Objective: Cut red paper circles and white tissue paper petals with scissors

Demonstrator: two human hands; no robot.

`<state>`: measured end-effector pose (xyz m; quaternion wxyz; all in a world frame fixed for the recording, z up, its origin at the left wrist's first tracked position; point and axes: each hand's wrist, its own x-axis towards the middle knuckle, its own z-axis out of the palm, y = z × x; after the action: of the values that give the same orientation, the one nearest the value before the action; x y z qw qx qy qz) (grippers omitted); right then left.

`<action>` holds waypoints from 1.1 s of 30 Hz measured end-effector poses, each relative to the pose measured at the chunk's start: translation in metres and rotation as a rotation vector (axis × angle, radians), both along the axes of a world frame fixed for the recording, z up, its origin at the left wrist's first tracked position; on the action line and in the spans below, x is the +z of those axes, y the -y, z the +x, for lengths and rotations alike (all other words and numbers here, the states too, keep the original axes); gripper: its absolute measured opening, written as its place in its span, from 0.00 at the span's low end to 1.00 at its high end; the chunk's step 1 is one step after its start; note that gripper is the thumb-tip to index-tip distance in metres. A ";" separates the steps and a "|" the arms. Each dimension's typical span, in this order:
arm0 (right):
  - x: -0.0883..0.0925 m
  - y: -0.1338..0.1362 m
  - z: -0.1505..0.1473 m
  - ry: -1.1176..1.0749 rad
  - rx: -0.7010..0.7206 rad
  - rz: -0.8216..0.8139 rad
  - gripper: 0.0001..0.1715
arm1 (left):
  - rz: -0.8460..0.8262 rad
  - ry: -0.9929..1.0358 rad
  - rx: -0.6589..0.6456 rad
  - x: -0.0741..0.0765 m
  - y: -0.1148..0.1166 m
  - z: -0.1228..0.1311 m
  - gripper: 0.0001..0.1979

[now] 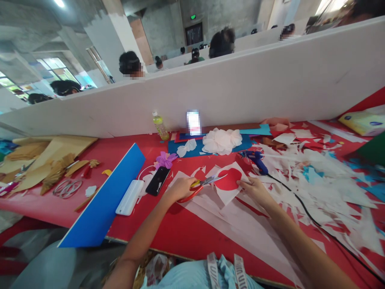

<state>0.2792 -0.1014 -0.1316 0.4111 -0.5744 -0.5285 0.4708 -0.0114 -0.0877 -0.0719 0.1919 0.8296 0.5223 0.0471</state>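
Note:
My left hand (180,188) is closed on scissors (207,182) with yellow and orange-red handles. Their blades point right, over the near-left edge of a white paper piece (225,197). A rounded red area fills the middle of that piece; I cannot tell whether it is a hole over the red table or red paper. At the right edge, my right hand (254,188) pinches the piece between thumb and fingers. Beneath both hands lies a larger pale sheet (237,228). Behind them sit a pale paper flower (222,140) and loose white petals (186,147).
A blue glue gun (255,159) trails a black cord at right, beside heaped paper scraps (300,176). Leftward are a black phone (158,180), a white power bank (130,196) and a blue board (105,200). A bottle (160,126) stands by the white partition (240,88).

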 end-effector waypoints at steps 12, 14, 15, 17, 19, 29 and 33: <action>-0.010 0.002 -0.008 -0.033 0.000 0.019 0.20 | 0.058 -0.055 -0.054 -0.001 0.002 0.003 0.14; -0.009 0.003 -0.012 -0.082 -0.016 0.001 0.19 | 0.065 -0.032 -0.041 -0.001 0.003 0.004 0.15; -0.008 0.003 -0.013 -0.115 -0.023 -0.006 0.18 | 0.069 -0.018 -0.032 -0.001 0.004 0.005 0.15; -0.007 0.004 -0.016 -0.177 -0.030 -0.009 0.17 | 0.075 0.008 -0.009 -0.001 0.006 0.008 0.15; -0.006 0.005 -0.018 -0.219 -0.034 -0.006 0.16 | 0.075 0.037 0.013 -0.001 0.007 0.010 0.15; -0.002 0.011 -0.024 -0.305 -0.134 0.035 0.18 | 0.048 0.218 0.052 -0.004 0.014 0.022 0.15; -0.001 0.013 -0.029 -0.363 -0.177 0.030 0.17 | 0.049 0.263 0.067 -0.007 0.017 0.025 0.15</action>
<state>0.2505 -0.1148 -0.1329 0.5481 -0.5182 -0.4001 0.5206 0.0131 -0.1047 -0.0785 0.2368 0.8027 0.5187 0.1746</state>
